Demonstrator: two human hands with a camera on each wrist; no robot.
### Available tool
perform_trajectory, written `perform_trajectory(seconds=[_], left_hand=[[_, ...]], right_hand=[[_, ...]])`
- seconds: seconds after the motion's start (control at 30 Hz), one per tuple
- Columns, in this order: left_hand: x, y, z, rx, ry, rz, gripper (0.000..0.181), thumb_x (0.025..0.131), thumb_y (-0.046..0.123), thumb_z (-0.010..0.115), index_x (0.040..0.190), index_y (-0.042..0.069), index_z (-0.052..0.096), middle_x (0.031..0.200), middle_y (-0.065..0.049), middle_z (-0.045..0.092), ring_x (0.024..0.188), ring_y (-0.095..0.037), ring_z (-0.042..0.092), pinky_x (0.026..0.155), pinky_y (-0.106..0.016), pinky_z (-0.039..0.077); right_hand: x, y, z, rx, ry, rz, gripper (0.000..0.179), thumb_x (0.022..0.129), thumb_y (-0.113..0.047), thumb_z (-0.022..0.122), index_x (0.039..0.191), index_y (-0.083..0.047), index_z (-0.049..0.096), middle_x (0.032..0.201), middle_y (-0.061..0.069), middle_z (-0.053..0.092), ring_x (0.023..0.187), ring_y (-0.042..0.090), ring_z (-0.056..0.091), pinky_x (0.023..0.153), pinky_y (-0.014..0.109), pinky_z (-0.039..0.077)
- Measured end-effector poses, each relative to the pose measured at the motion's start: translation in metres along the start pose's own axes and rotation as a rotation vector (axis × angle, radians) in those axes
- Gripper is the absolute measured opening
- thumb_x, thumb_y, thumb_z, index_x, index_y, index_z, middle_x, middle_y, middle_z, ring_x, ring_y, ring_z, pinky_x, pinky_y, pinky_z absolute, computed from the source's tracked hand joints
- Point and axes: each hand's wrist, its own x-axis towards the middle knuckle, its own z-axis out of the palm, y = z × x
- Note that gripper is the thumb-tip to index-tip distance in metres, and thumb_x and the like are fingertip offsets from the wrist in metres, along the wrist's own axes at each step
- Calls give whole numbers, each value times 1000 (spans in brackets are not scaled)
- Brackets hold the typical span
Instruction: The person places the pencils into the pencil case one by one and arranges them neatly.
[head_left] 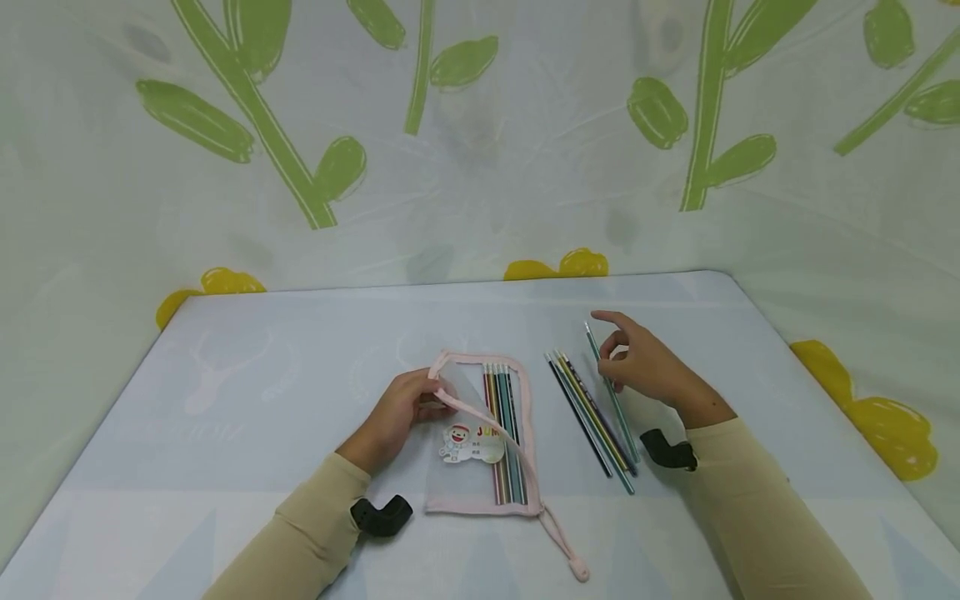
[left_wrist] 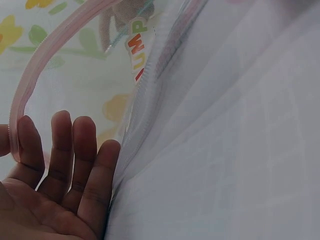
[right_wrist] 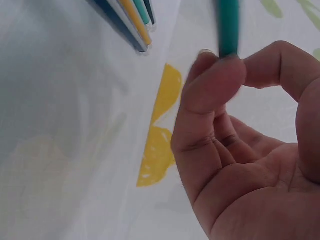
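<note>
On the table lies a clear zip pencil pouch [head_left: 531,417] with pink edging and a cartoon label [head_left: 468,443]; several pencils [head_left: 506,442] lie inside it. My left hand [head_left: 396,412] pinches the pouch's pink edge at its upper left, lifting that flap. In the left wrist view the pink edge [left_wrist: 30,80] runs between thumb and index finger, the other fingers loosely bent. Between thumb and fingertips, my right hand [head_left: 648,362] pinches a teal pencil [right_wrist: 229,27], to the right of several loose pencils [head_left: 588,408].
A pink zipper pull strap [head_left: 558,537] hangs from the pouch's lower right corner onto the white table [head_left: 285,467]. Behind the table stands a pale curtain [head_left: 525,167] with green leaves and yellow flowers. Black wrist mounts [head_left: 382,517] sit at both sleeves.
</note>
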Motion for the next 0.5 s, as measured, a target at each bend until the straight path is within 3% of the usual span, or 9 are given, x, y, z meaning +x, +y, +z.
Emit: perform_trajectory(seconds=[0.5], left_hand=[[0, 2, -1, 12, -12, 2, 33, 101, 19, 35, 95, 4, 63, 99, -3, 63, 100, -18, 63, 95, -37, 56]], right_hand=[[0, -10, 8, 62, 21, -51, 76, 92, -8, 60, 157, -24, 24, 109, 17, 58, 74, 24, 64, 72, 33, 56]])
